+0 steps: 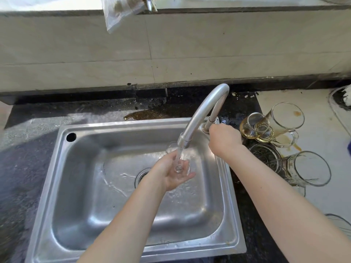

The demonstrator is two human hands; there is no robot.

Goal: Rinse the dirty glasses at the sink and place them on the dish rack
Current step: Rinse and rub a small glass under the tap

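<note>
My left hand (171, 172) holds a small clear glass (173, 149) under the running water of the steel faucet (207, 109), over the steel sink (76, 215). The water stream falls into the glass. My right hand (224, 138) grips the tap handle at the faucet's base. Several dirty glasses lie on the counter to the right of the sink: a small glass with yellow residue (253, 126), a tall stained mug (284, 122), a clear glass (266, 156) and a large mug on its side (309, 168).
A brown spill (146, 114) marks the dark counter behind the sink. A white mat (322, 202) lies under the mugs at the right. A plastic bag (121, 12) hangs from the ledge above. Another glass rim (340, 223) shows at the right edge.
</note>
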